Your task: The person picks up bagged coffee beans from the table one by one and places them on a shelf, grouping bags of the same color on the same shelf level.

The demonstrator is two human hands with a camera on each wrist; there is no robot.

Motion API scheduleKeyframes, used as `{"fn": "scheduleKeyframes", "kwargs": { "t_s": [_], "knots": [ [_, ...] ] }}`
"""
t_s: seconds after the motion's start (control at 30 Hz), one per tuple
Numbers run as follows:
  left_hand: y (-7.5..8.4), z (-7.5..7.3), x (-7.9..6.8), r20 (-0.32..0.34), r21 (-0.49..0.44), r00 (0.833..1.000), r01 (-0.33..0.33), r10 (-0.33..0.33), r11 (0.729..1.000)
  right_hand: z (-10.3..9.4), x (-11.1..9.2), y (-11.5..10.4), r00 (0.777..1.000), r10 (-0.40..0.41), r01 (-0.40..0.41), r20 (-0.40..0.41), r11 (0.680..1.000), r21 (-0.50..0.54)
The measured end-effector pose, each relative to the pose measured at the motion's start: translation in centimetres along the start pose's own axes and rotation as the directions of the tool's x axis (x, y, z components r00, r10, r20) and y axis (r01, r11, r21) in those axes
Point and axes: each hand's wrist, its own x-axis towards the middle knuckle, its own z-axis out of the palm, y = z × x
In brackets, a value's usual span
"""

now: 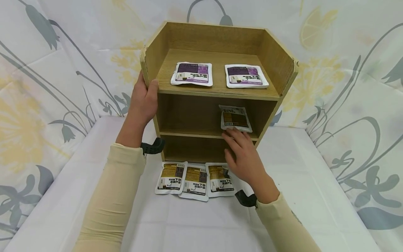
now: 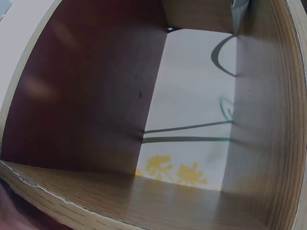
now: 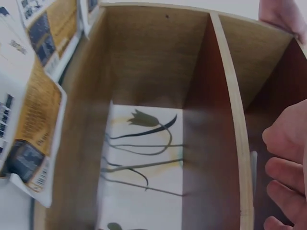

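My left hand [image 1: 143, 99] grips the left side panel of a small wooden shelf [image 1: 214, 92], thumb at its front edge. In front of the middle level is my right hand [image 1: 245, 159], its fingers loosely extended. Its fingertips are right at the near edge of a white-rimmed brown packet [image 1: 235, 118], which lies on the right part of that level. The right wrist view shows these fingers [image 3: 288, 191] beside the packet's thin pale edge [image 3: 254, 177], with nothing pinched between them.
Two purple-and-white packets, one left [image 1: 192, 74] and one right [image 1: 246, 76], lie on the top level. Three brown-and-white packets [image 1: 194, 180] lie side by side, partly overlapping, on the white-covered table [image 1: 195, 231] before the shelf. Patterned cloth [image 1: 78, 42] hangs behind.
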Motion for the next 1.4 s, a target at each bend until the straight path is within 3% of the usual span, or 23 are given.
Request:
{"fn": "scheduleKeyframes", "kwargs": {
  "t_s": [0.43,0.7,1.0,1.27,1.4],
  "knots": [
    [0.3,-0.1,-0.1,-0.013,-0.001,1.0,0.016,-0.016,1.0,0.8,-2.1,-0.4,0.999,-0.045,0.044,0.026,0.999,0.016],
    [0.3,-0.1,0.0,-0.012,0.002,1.0,0.008,-0.008,1.0,1.5,-3.2,-1.0,0.985,-0.009,0.007,0.17,1.0,0.015],
    [0.3,0.0,-0.1,0.0,-0.003,1.0,0.009,-0.009,1.0,2.6,-4.4,-1.4,0.928,0.033,-0.047,0.37,0.999,0.028],
    [0.2,0.0,-0.1,0.0,-0.003,1.0,0.013,-0.013,1.0,3.3,-5.4,-1.6,0.89,0.01,-0.028,0.457,0.999,0.032],
    [0.2,0.0,-0.1,0.003,-0.009,1.0,0.009,-0.009,1.0,3.6,-5.8,-1.4,0.855,0.012,-0.034,0.519,0.999,0.034]
  ]
}}
